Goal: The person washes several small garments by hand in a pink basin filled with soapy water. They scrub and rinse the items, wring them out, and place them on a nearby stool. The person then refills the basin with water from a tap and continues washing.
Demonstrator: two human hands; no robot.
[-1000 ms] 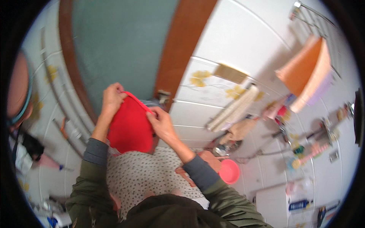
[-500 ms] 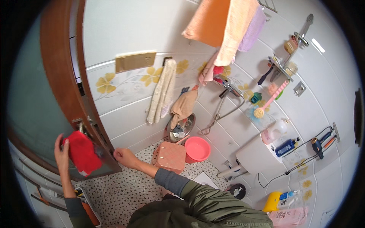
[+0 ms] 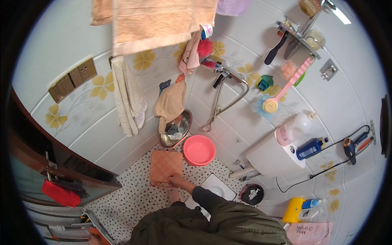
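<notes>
A red cloth hangs at the door's handle on the far left, out of both hands. At the lower left edge, my left hand shows only in part, beside something orange; its fingers are hidden. My right hand, fingers curled in, appears over the near edge of a pink plastic stool. Whether it touches the stool I cannot tell, and I see nothing held in it. A pink basin stands just right of the stool.
A metal basin with cloths sits in the corner. On the right are a white cistern bearing bottles, a black waste bin, and a hair dryer on its cord. Towels hang overhead. A floor toilet lies near my feet.
My left hand has let go of the red cloth, which stays at the door handle, and moved down. My right hand has gone from the door edge to the stool. The view has shifted rightward.
</notes>
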